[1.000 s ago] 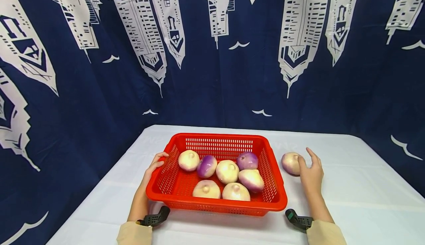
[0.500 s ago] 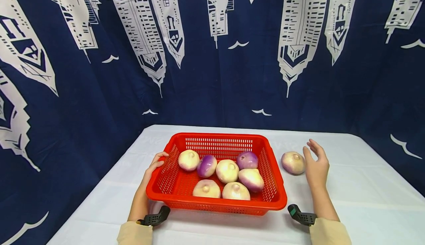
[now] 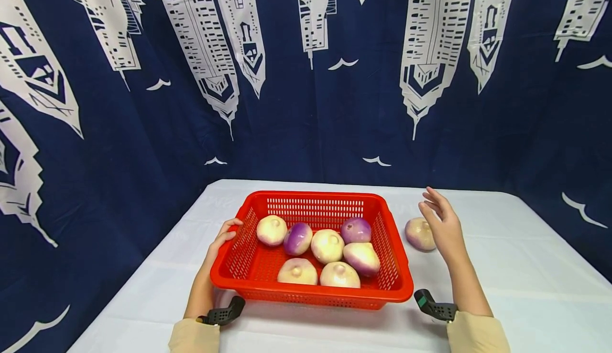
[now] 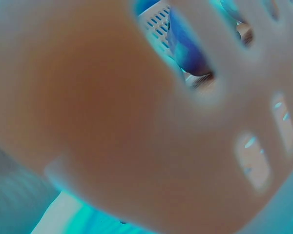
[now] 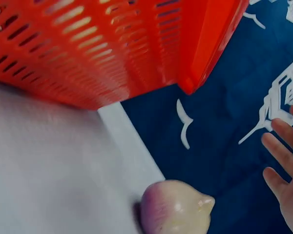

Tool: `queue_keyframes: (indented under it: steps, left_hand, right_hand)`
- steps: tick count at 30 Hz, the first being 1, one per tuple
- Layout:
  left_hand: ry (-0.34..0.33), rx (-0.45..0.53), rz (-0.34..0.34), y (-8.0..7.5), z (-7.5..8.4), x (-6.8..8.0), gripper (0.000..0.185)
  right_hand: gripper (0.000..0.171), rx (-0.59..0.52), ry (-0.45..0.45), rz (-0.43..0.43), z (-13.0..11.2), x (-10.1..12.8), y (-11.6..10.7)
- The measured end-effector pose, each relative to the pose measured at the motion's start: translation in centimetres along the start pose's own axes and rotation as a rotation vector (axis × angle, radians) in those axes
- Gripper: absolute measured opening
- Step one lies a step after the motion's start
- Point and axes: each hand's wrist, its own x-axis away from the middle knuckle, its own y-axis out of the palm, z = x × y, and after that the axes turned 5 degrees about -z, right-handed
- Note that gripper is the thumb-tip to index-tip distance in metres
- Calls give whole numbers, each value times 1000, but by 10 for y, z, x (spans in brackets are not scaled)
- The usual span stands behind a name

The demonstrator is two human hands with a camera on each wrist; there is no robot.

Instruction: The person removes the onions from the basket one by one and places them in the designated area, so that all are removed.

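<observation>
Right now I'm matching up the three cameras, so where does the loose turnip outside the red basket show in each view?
Head: the loose turnip lies on the white table, right of the red basket, partly behind the right hand.
Left wrist: not in it; the picture is a close blur.
Right wrist: the turnip sits at the bottom centre, at the table's edge, with the fingers at far right.
Shared landmark: the red basket, seen in head and right wrist views.

A desk (image 3: 526, 268) covered in white cloth fills the lower middle of the head view. A red perforated plastic basket (image 3: 397, 281) sits at its centre. Just right of the basket, a cream and purple turnip (image 3: 417, 233) lies alone on the cloth.
</observation>
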Motion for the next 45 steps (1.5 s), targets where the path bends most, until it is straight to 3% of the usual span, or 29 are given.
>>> queue_keyframes:
  steps: [10,19,26,33,40,45]
  left_hand:
    - [1,1,-13,-2,0,0,37]
    - [-5,-8,-10,-4,-1,-2,37]
    - [-6,-16,-15,-5,-2,-1,38]
    - [3,-1,-19,-4,-2,-2,38]
    - [3,12,-19,-3,-2,-1,37]
    - [1,15,-20,-3,-1,0,38]
  right_hand:
    - [58,15,-118,-134,-30,3,2]
    - [61,93,-158,-206,-47,5,10]
    - [63,150,-160,-261,-53,7,15]
    - [75,280,-103,-424,-54,9,24]
    - [72,226,-156,-549,-52,13,35]
    - [72,250,-179,-608,-51,17,42]
